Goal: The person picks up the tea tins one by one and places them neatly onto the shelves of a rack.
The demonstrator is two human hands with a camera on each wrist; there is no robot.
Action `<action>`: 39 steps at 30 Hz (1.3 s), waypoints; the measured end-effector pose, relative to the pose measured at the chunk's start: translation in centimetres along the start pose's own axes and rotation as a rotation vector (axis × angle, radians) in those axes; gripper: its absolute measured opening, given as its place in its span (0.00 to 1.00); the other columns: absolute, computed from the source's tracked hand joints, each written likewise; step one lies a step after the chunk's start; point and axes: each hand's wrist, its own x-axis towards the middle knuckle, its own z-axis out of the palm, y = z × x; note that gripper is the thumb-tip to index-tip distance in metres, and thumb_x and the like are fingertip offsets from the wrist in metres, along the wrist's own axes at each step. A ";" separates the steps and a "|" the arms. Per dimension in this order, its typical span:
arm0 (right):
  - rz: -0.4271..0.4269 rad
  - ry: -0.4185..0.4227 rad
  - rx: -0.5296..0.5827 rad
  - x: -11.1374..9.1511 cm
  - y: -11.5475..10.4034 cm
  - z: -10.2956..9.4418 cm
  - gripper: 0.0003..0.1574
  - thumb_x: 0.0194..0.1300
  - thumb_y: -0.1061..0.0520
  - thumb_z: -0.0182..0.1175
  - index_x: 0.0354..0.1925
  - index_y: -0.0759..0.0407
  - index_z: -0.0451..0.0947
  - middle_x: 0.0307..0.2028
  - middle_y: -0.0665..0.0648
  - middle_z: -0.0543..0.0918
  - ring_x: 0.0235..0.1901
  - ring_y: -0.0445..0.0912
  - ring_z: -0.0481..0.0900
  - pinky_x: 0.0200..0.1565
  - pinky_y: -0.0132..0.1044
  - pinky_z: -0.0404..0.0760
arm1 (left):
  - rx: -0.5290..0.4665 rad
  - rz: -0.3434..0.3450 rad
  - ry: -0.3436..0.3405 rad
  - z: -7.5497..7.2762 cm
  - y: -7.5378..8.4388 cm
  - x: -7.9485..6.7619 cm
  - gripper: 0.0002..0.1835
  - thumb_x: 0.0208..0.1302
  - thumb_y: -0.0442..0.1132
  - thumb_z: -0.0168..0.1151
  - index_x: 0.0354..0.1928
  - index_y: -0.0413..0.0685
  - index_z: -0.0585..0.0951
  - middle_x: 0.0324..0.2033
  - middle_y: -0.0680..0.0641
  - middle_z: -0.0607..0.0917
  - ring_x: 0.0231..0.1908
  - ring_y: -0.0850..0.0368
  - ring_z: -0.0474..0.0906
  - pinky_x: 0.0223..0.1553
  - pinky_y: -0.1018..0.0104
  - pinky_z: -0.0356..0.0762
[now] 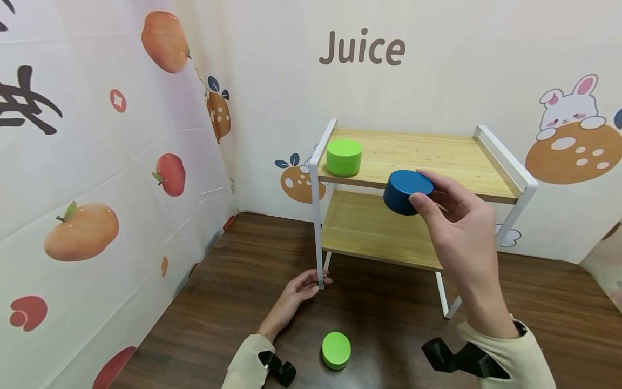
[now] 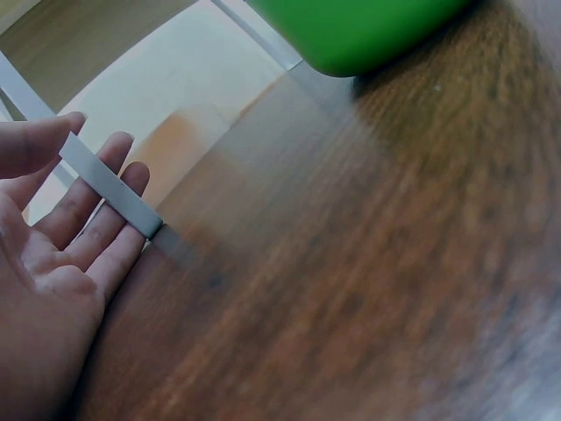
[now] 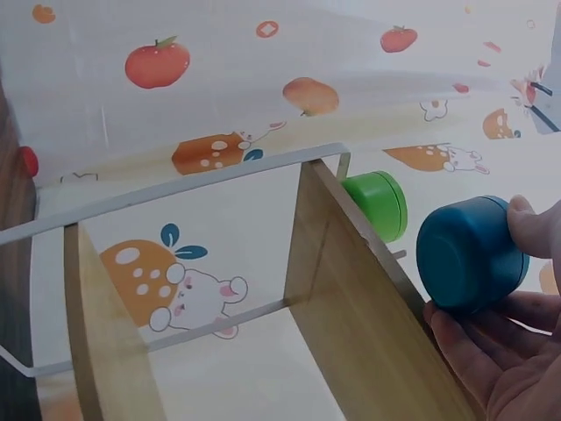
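Note:
A blue round lidded tin (image 1: 407, 192) is pinched between the thumb and fingers of my right hand (image 1: 461, 232). It hangs in the air in front of the upper board's front edge. On the left end of the two-tier shelf's upper board (image 1: 413, 148) stands a green round tin (image 1: 344, 158). My left hand (image 1: 296, 294) grips the foot of the shelf's front left white leg (image 1: 318, 237), thumb on one side and fingers behind it, as the left wrist view shows. A second green tin (image 1: 336, 350) sits on the table, between the two forearms.
The shelf's lower board (image 1: 379, 227) lies beneath the upper one. White metal side frames, including the right one (image 1: 507, 162), rise above the boards. A dark wood-grain table (image 1: 233, 275) carries the shelf. Printed cloth walls (image 1: 272, 81) close off the back and left.

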 end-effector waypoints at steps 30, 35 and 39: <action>-0.145 0.026 -0.302 4.7 0.7 0.4 0.30 0.62 0.48 0.66 0.61 0.55 0.76 0.54 0.53 0.83 0.51 0.47 0.83 0.46 0.23 0.78 | -0.013 -0.004 -0.003 0.1 -0.2 0.1 0.21 0.73 0.34 0.49 0.65 0.38 0.69 0.57 0.35 0.78 0.62 0.42 0.70 0.61 0.70 0.65; -0.165 0.012 -0.346 4.9 0.9 0.4 0.30 0.64 0.48 0.64 0.62 0.58 0.75 0.54 0.55 0.82 0.49 0.47 0.84 0.45 0.19 0.75 | -0.013 -0.006 -0.001 0.1 -0.1 0.2 0.21 0.73 0.34 0.49 0.65 0.37 0.69 0.57 0.35 0.78 0.62 0.41 0.70 0.60 0.70 0.65; -0.172 0.000 -0.387 4.9 1.1 0.3 0.31 0.66 0.47 0.62 0.62 0.60 0.74 0.53 0.58 0.83 0.46 0.48 0.83 0.43 0.15 0.71 | -0.015 -0.010 0.003 0.0 -0.1 0.2 0.21 0.73 0.33 0.49 0.65 0.36 0.69 0.57 0.35 0.78 0.62 0.41 0.70 0.60 0.70 0.65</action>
